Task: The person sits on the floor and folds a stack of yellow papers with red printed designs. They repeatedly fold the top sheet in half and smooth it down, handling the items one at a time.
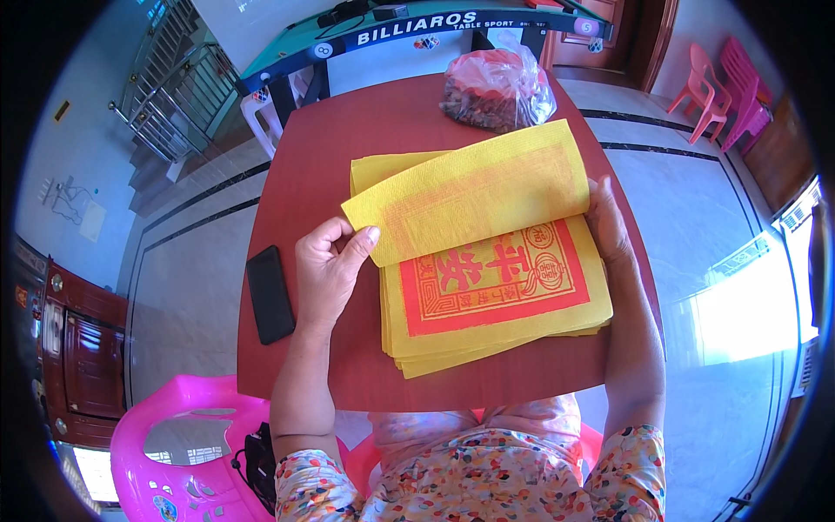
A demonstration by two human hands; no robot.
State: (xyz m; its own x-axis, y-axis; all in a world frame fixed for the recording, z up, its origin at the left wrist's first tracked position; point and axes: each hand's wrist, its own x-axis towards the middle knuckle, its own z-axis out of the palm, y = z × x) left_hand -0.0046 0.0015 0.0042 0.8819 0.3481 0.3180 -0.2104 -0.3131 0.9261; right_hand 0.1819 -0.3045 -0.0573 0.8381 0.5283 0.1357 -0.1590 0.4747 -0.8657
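A stack of yellow paper sheets (pixel 496 326) lies on the table before me; the top one bears a red printed frame and red characters. Above it, a lifted yellow sheet (pixel 470 196) shows its plain back, with the red print faintly visible through it. My left hand (pixel 333 254) pinches this sheet's near left corner between thumb and fingers. At its right end is my right hand (pixel 608 218), touching the edge, its fingers partly hidden by the paper. Part of another yellow sheet (pixel 385 166) shows behind the lifted one.
The reddish-brown table (pixel 326 365) has a black smartphone (pixel 271 293) near its left edge. A clear plastic bag (pixel 499 91) with red and dark contents stands at the far end. Beyond is a billiard table (pixel 417 26). A pink plastic chair (pixel 189 450) is at my left.
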